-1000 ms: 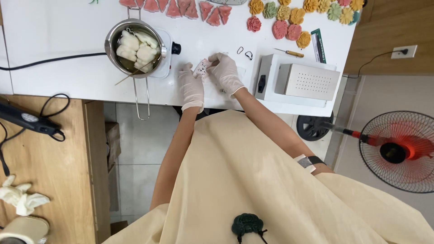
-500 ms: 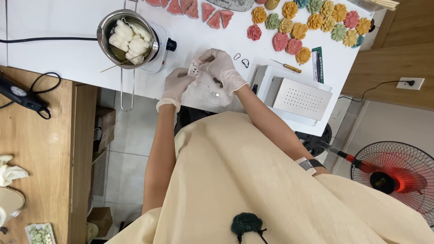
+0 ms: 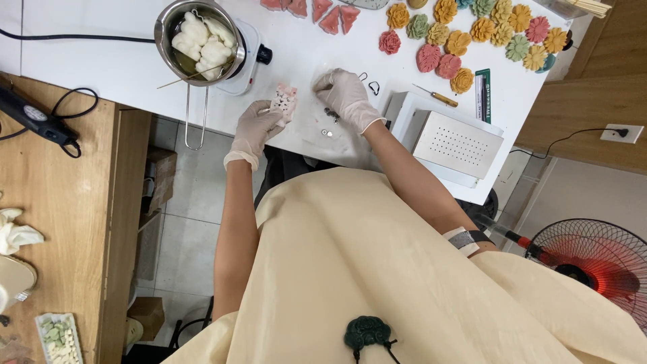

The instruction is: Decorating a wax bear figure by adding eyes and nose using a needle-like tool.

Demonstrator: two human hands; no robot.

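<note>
My left hand (image 3: pixel 257 126), in a white glove, holds a small pale pink moulded piece (image 3: pixel 284 100) above the white table (image 3: pixel 121 67). My right hand (image 3: pixel 344 93), also gloved, rests on the table a little to the right, fingers curled near small metal bits (image 3: pixel 329 121); whether it pinches anything I cannot tell. A steel pot (image 3: pixel 199 37) with white lumps sits on a small white hotplate (image 3: pixel 251 54) at the left of the hands.
Coloured flower-shaped pieces (image 3: pixel 472 34) and pink wedges (image 3: pixel 317 10) lie at the table's far side. A white perforated box (image 3: pixel 455 141) and a small screwdriver (image 3: pixel 437 96) sit at the right. A wooden bench (image 3: pixel 60 222) stands left, a red fan (image 3: pixel 593 263) right.
My hands have come apart: the left keeps the pink piece and moved left, the right dropped onto the table. The view shifted slightly.
</note>
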